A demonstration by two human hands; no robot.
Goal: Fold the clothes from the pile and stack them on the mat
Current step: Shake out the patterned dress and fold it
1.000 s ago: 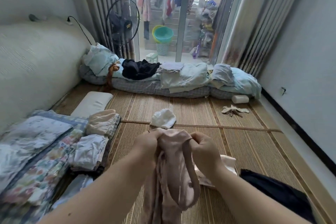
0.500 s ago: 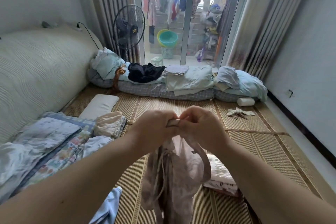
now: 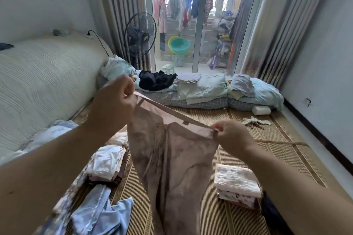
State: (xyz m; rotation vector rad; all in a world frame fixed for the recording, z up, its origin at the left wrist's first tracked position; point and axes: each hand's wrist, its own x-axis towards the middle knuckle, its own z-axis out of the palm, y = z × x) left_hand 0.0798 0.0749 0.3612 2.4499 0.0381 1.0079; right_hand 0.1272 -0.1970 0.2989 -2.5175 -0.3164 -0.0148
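Observation:
Dusty-pink trousers hang in front of me, stretched by the waistband between both hands. My left hand pinches the waistband's upper left end, held higher. My right hand pinches the lower right end. The legs drop out of the bottom of the view. Below them lies the woven straw mat. On the mat to the right sits a folded patterned stack. To the left lie folded white clothes and a loose light-blue garment.
A cream-covered bed runs along the left. Bedding and a dark garment lie across the far end of the mat before the glass door. A standing fan is by the curtain. A dark cloth lies at the lower right.
My hands were together at the bunched waistband; they have moved apart, left hand up and left, right hand to the right, spreading the trousers flat. The view has risen slightly.

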